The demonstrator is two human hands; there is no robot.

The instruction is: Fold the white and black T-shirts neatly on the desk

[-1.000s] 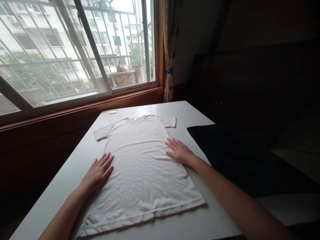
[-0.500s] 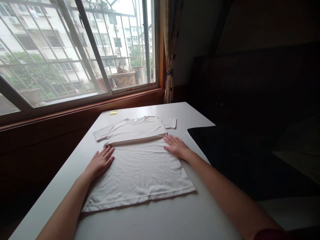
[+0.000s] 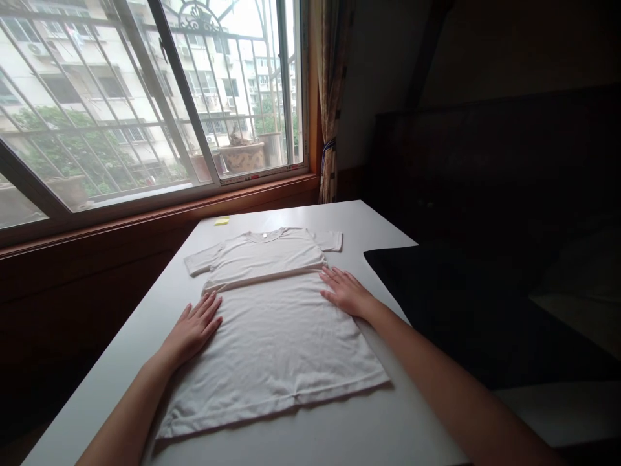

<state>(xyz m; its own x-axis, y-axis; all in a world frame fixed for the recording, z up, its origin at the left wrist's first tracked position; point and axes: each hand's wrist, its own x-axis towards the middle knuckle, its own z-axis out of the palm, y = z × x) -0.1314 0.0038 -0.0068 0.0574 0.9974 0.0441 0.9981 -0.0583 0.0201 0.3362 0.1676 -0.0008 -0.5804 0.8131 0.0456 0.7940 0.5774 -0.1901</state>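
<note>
A white short-sleeved T-shirt point(image 3: 276, 336) lies spread on the white table point(image 3: 310, 440), its neckline toward the window and its hem toward me. A raised crosswise fold runs over it at chest height. My left hand point(image 3: 196, 323) rests flat on the shirt's left edge just below that fold, fingers stretched out. On the opposite edge my right hand point(image 3: 344, 290) lies flat too, fingertips close to the fold's right end. Neither hand grips the cloth. Creases show along the lower half and the hem.
A small yellow paper slip point(image 3: 222, 221) lies near the table's far left corner. Dark cloth point(image 3: 436, 310) overlaps the table's right edge. Beyond the table are a barred window point(image 3: 145, 110) and a tied curtain point(image 3: 330, 129).
Both hands have slid slightly toward me along the shirt's edges. The lower part of the shirt and its hem have shifted nearer to me. The camera view has tilted a little.
</note>
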